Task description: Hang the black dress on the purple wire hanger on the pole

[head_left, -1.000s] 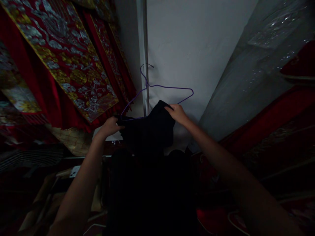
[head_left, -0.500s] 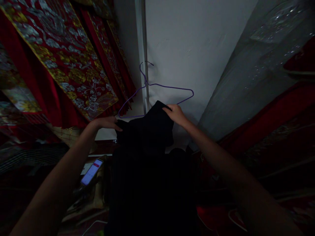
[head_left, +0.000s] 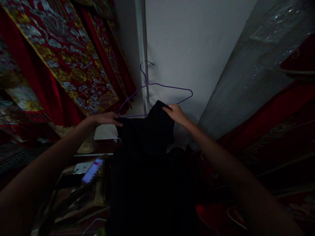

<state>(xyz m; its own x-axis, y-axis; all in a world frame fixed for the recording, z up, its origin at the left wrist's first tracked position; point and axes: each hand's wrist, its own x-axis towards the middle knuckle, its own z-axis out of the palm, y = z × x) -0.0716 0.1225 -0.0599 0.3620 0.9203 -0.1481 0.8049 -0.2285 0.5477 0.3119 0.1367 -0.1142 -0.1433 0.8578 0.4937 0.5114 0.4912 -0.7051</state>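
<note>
A dark garment [head_left: 147,132] is stretched between my two hands; its exact kind is lost in the gloom. My left hand [head_left: 108,119] pinches its upper left edge, close to the lower left corner of a purple wire hanger [head_left: 169,87]. At the upper right, my right hand [head_left: 175,113] grips a raised fold of the same cloth. The hanger hangs at a vertical rail on the wall, and the cloth covers part of its lower bar.
Red embroidered hangings [head_left: 81,72] fill the left side. Clear plastic sheeting [head_left: 236,75] covers things on the right. Below my left arm, a lit phone [head_left: 91,171] and a white phone [head_left: 81,167] lie on a cluttered surface. A pale wall [head_left: 187,42] rises ahead.
My left hand has risen slightly, lifting the garment's left edge towards the hanger's lower bar. My left forearm has swung outward, uncovering the white phone. My right hand stays nearly in place.
</note>
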